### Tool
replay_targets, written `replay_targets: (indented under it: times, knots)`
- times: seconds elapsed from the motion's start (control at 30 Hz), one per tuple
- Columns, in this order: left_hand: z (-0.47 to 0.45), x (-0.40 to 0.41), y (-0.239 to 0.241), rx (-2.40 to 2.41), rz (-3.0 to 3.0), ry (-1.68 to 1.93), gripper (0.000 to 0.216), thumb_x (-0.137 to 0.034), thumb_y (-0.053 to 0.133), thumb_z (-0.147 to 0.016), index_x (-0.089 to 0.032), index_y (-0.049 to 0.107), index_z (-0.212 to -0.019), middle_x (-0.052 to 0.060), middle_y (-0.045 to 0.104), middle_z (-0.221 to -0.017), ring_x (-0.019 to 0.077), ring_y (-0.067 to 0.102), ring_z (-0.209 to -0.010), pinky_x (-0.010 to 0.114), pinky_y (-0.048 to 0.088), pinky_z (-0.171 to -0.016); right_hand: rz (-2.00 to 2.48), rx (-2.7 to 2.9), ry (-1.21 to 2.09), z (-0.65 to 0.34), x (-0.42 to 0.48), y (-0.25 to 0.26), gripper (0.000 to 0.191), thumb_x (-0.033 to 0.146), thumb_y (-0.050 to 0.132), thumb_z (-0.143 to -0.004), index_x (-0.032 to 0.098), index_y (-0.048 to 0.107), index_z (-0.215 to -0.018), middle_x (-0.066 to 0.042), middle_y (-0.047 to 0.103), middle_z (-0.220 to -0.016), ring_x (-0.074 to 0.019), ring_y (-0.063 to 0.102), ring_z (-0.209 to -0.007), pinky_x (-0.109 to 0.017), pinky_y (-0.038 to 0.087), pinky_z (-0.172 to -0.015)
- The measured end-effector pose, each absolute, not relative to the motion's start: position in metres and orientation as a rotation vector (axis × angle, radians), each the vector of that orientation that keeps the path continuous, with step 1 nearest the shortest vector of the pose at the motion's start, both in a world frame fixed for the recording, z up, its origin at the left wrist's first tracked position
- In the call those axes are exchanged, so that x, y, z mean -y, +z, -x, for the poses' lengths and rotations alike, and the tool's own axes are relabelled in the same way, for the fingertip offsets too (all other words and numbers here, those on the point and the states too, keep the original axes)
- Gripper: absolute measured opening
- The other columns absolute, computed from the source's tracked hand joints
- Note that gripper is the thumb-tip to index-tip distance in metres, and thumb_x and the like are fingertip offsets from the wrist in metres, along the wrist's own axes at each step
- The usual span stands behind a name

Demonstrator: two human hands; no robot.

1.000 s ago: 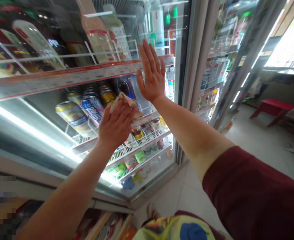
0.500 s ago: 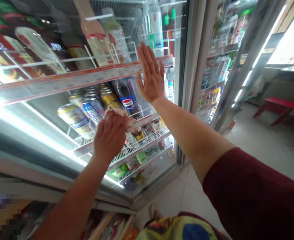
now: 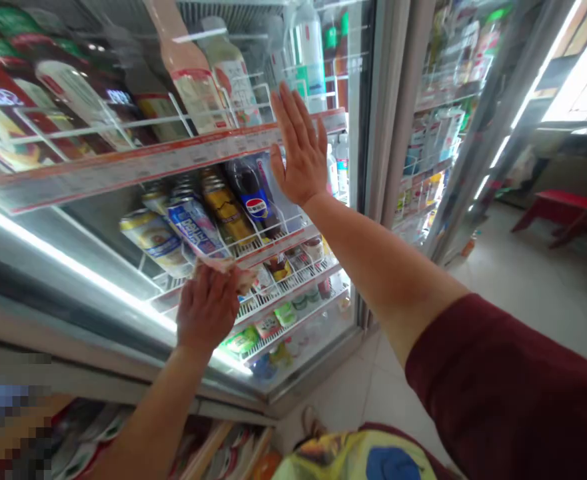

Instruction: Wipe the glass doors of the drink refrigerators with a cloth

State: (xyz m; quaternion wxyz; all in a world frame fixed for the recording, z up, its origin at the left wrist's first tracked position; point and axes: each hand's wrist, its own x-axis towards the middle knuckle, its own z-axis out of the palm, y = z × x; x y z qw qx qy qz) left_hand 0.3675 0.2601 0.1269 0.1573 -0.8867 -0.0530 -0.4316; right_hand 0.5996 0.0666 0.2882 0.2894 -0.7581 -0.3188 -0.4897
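Observation:
My left hand (image 3: 208, 310) holds a pale, crumpled cloth (image 3: 240, 275) against the glass door (image 3: 323, 333) of a lit drinks fridge. The cloth sticks out past the fingertips; part of it is hidden under the hand. Flat on the same glass, higher and to the right, rests my right hand (image 3: 300, 147), its fingers stretched upward and thumb apart. Behind the glass near my left hand lie drink cans (image 3: 193, 223) and a cola bottle (image 3: 258, 200). Large juice bottles (image 3: 193, 73) fill the shelf above.
A metal door frame (image 3: 390, 133) borders the glass on the right, with a second stocked fridge (image 3: 433, 140) beyond it. A red stool (image 3: 563, 210) stands on the tiled floor (image 3: 503, 273). At lower left is a wooden-edged rack (image 3: 208, 453) of goods.
My left hand has slid down and slightly left across the glass with the cloth. My right hand has stayed in the same spot.

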Motion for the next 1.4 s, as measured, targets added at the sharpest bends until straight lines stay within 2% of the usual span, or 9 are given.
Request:
replay_targets:
  times: [0.1, 0.23, 0.33, 0.53, 0.73, 0.9, 1.2, 1.3, 1.4]
  knots:
    - [-0.364, -0.270, 0.129, 0.115, 2.549, -1.182, 0.050, -0.040, 0.064, -0.094, -0.032, 0.067, -0.143, 0.009, 0.069, -0.140, 0.0381, 0.057, -0.144, 0.070, 0.034, -0.132, 1.999, 0.846, -1.293, -0.600, -0.067, 0.288, 0.070, 0.039, 0.023, -0.102, 0.031, 0.035, -0.170, 0.011, 0.022, -0.173, -0.0111, 0.005, -0.165, -0.046, 0.021, -0.139]
    - [-0.357, -0.273, 0.190, 0.326, 2.399, -1.365, 0.080, -0.036, 0.059, -0.096, -0.028, 0.029, -0.170, 0.011, 0.031, -0.172, 0.0459, 0.020, -0.164, 0.083, 0.017, -0.130, 1.987, 0.840, -1.287, -0.600, -0.067, 0.288, 0.072, 0.041, 0.020, -0.101, 0.031, 0.036, -0.170, 0.012, 0.020, -0.173, -0.0072, 0.002, -0.164, -0.039, 0.020, -0.139]
    - [-0.362, -0.260, 0.211, 0.490, 2.346, -1.468, 0.084, -0.033, 0.050, -0.100, -0.028, 0.009, -0.173, 0.008, 0.010, -0.178, 0.0457, 0.009, -0.166, 0.083, 0.015, -0.131, 1.960, 0.840, -1.274, -0.601, -0.068, 0.288, 0.073, 0.042, 0.018, -0.100, 0.029, 0.038, -0.169, 0.014, 0.021, -0.172, -0.0060, -0.002, -0.164, -0.036, 0.016, -0.139]
    - [-0.396, -0.233, 0.176, 0.389, 2.546, -1.386, 0.079, -0.042, 0.056, -0.100, -0.018, 0.029, -0.170, 0.014, 0.023, -0.175, 0.0444, 0.009, -0.166, 0.077, 0.012, -0.136, 1.939, 0.854, -1.264, -0.601, -0.066, 0.287, 0.073, 0.044, 0.019, -0.100, 0.030, 0.038, -0.169, 0.014, 0.020, -0.172, -0.0030, 0.000, -0.163, -0.032, 0.015, -0.139]
    - [-0.422, -0.212, 0.199, 0.201, 2.612, -1.437, 0.077, -0.054, 0.040, -0.105, -0.012, 0.030, -0.168, 0.013, 0.016, -0.176, 0.0350, 0.001, -0.168, 0.072, 0.008, -0.139, 1.960, 0.840, -1.285, -0.602, -0.066, 0.287, 0.073, 0.048, 0.013, -0.102, 0.030, 0.035, -0.170, 0.014, 0.018, -0.173, -0.0024, -0.001, -0.163, -0.032, 0.017, -0.139]
    - [-0.448, -0.212, 0.206, -0.109, 2.601, -1.412, 0.074, -0.057, 0.044, -0.105, -0.020, 0.032, -0.168, 0.006, 0.011, -0.177, 0.0268, -0.005, -0.169, 0.063, 0.005, -0.142, 1.900, 0.860, -1.303, -0.606, -0.070, 0.285, 0.076, 0.047, 0.010, -0.103, 0.024, 0.040, -0.168, 0.010, 0.025, -0.173, -0.0097, 0.003, -0.166, -0.037, 0.017, -0.139]
    - [-0.459, -0.228, 0.197, -0.386, 2.748, -1.480, 0.082, -0.072, 0.044, -0.100, -0.026, 0.035, -0.167, 0.003, 0.020, -0.177, 0.0268, 0.000, -0.170, 0.056, -0.009, -0.143, 1.581, 0.935, -1.218, -0.619, -0.081, 0.283, 0.067, 0.034, 0.038, -0.099, 0.025, 0.044, -0.165, 0.001, 0.033, -0.172, -0.0150, 0.020, -0.165, -0.047, 0.013, -0.139]
    - [-0.458, -0.228, 0.198, -0.418, 2.771, -1.548, 0.087, -0.077, 0.031, -0.100, -0.025, 0.028, -0.169, 0.004, 0.023, -0.176, 0.0250, 0.006, -0.169, 0.054, -0.003, -0.144, 1.575, 0.942, -1.175, -0.591, -0.089, 0.270, 0.067, 0.026, 0.033, -0.102, 0.019, 0.035, -0.168, -0.003, 0.026, -0.175, -0.0183, 0.016, -0.167, -0.053, 0.016, -0.138]
    - [-0.452, -0.223, 0.200, -0.431, 2.820, -1.648, 0.092, -0.077, 0.013, -0.100, -0.022, 0.008, -0.173, 0.008, 0.017, -0.178, 0.0230, 0.009, -0.169, 0.050, 0.007, -0.145, 1.622, 1.237, -1.242, -0.554, -0.099, 0.246, 0.061, 0.022, 0.026, -0.107, 0.011, 0.039, -0.165, -0.007, 0.030, -0.174, -0.0142, 0.018, -0.166, -0.043, 0.019, -0.139]
